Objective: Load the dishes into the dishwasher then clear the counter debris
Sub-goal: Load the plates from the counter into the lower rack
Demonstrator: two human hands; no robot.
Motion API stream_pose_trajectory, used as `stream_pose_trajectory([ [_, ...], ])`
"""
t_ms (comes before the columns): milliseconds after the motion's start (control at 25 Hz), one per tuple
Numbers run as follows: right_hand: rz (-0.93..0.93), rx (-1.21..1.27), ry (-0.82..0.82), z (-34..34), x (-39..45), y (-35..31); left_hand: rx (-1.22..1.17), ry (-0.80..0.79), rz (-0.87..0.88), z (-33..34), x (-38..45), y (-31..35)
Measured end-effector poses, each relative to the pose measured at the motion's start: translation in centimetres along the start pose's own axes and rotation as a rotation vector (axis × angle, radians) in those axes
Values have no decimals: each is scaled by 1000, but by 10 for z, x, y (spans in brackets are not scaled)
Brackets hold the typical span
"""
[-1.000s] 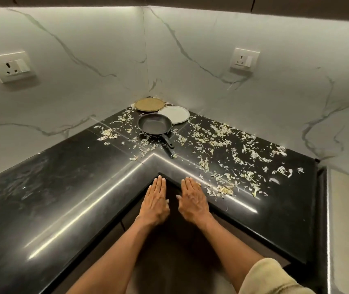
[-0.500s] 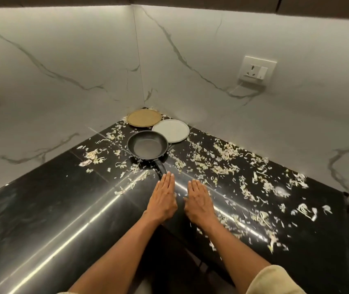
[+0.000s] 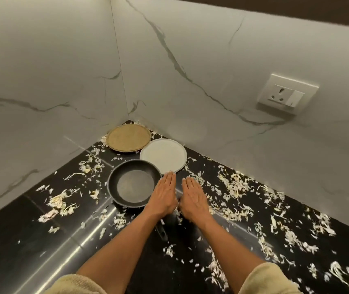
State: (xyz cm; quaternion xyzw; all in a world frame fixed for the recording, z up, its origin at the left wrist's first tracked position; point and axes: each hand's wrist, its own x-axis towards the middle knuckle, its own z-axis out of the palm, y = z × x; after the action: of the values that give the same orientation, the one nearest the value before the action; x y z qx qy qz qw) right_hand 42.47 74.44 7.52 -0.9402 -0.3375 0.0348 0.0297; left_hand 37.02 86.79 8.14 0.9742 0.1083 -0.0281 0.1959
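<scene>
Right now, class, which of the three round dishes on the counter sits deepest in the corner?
The tan plate: it lies against the meeting of the two walls. The white plate sits in front to its right, and the black pan is nearest the person.

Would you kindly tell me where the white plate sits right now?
In the head view, the white plate lies near the counter's back corner, right of the tan plate and just behind the black pan.
</scene>
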Motion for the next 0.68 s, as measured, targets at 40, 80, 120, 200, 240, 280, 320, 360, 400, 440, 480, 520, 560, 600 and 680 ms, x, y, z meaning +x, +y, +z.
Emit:
stream_pose_trajectory([
  [40, -4, 3, -7, 1, 13, 1, 3, -16, -2, 2, 12, -3],
  [80, -6, 14, -6, 3, 27, 3, 4, -29, -3, 4, 25, -7],
  [120, -15, 26, 0, 5, 40, 6, 4, -42, -1, 5, 36, -10],
  [200, -50, 21, 1, 7, 61, 12, 20, -72, -1, 9, 56, -15],
  [240, -67, 7, -2, 8, 70, 14, 30, -79, -6, 10, 65, -19],
  [280, -74, -10, -6, 8, 80, 16, 38, -78, -13, 10, 73, -21],
  [320, -77, -33, -15, 8, 90, 18, 51, -75, -18, 11, 80, -24],
  [360, -80, -54, -28, 9, 99, 20, 72, -66, -11, 11, 85, -25],
  [400, -92, -72, -30, 12, 109, 21, 89, -49, -4, 12, 90, -27],
  [440, -114, -83, -22, 14, 119, 20, 92, -27, -1, 12, 95, -29],
  [480, -143, -94, -7, 16, 128, 18, 91, -4, 4, 11, 98, -30],
  [520, -169, -94, 13, 16, 134, 15, 84, 18, 9, 9, 102, -32],
  [560, -191, -71, 41, 15, 140, 12, 74, 41, 17, 7, 107, -34],
  [600, -211, -40, 67, 14, 144, 11, 63, 53, 15, 5, 109, -35],
  [680, -233, -14, 88, 11, 150, 11, 29, 68, -6, 2, 110, -37],
])
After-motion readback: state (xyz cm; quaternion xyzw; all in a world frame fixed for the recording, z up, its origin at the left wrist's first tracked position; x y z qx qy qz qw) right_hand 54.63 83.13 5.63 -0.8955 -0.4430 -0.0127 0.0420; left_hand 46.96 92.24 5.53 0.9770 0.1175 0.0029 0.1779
